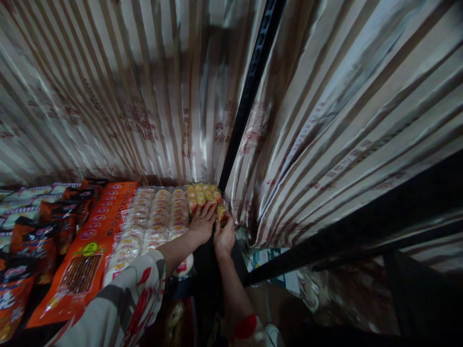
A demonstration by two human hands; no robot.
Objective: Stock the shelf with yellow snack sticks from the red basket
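Note:
Small yellow-wrapped packets (201, 192) stand in close rows at the right end of a dark shelf. My left hand (202, 225) rests over the front of these rows, its fingers stretched out flat against the wrappers. Beside it, at the shelf's right edge, my right hand (224, 237) has its fingers closed on a yellow packet (221, 211). The fingertips of both hands are close together, and parts of the packets are hidden beneath them. Left of the yellow rows, clear packs of round white cakes (158, 212) are lined up.
Orange snack bags (85, 262) overlap in a long row on the left, with darker orange-and-black bags (34, 246) beyond. A black metal post (249, 91) rises at the corner. Striped, pleated sheeting (173, 96) hangs behind. A black rail (347, 224) crosses the right side.

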